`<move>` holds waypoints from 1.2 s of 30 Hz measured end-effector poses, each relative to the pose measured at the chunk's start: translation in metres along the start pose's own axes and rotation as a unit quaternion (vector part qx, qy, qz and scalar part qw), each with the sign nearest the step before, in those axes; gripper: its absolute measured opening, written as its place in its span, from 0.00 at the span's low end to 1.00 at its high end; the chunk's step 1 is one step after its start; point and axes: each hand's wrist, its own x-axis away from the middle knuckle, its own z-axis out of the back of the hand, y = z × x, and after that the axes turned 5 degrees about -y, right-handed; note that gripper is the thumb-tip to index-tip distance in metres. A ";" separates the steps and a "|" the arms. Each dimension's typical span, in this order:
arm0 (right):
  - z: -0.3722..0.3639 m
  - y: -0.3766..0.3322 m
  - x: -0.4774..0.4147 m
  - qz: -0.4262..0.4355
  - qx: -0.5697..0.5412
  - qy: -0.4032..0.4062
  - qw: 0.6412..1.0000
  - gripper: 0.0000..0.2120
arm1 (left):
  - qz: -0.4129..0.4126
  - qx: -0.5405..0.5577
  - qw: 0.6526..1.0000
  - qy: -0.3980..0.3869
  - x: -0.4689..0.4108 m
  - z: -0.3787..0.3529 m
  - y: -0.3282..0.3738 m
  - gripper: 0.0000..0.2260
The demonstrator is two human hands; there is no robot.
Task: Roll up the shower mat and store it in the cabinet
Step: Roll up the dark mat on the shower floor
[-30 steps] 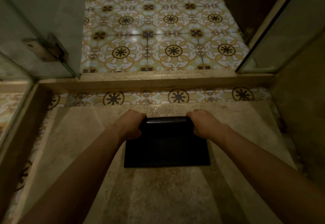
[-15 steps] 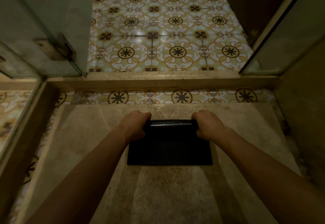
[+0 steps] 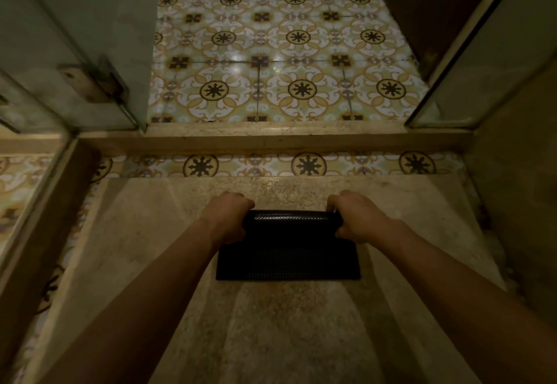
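Note:
A black textured shower mat (image 3: 287,252) lies on the beige stone shower floor, its far part wound into a roll and its near part flat. My left hand (image 3: 227,215) grips the roll's left end. My right hand (image 3: 355,216) grips the roll's right end, fingers curled over the top. Both forearms reach in from the bottom corners of the view. No cabinet is in view.
A raised stone threshold (image 3: 271,141) crosses the view beyond the mat, with patterned floor tiles (image 3: 286,61) past it. A glass panel with a metal hinge (image 3: 90,82) stands at the left. Another glass panel (image 3: 482,61) and a wall close the right side.
The roll has come slightly nearer to me, leaving a shorter flat part. Both hands stayed on the roll's ends. The view shifted a little.

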 end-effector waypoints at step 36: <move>0.008 0.004 0.015 0.034 0.064 -0.012 0.997 0.20 | -0.045 -0.063 0.997 0.012 0.014 -0.014 0.006 0.19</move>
